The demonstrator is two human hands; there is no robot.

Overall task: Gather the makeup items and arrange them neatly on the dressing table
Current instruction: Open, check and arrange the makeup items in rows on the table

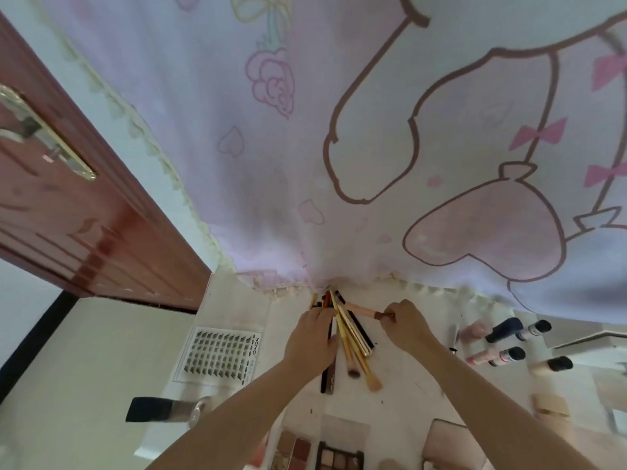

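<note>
On the white dressing table (237,310) lies a bundle of makeup brushes and pencils (353,337), fanned out below the curtain's hem. My left hand (314,335) grips the left side of the bundle. My right hand (405,322) pinches the dark end of a pink brush (361,311) that lies across the top of the bundle. Near the bottom edge sit two eyeshadow palettes (319,452).
A false-lash card (222,354) lies left of the bundle. Several bottles and tubes (509,344) lie at the right. A black-capped bottle (159,409) lies at lower left. A pink printed curtain (339,147) hangs behind the table, beside a brown door (68,215).
</note>
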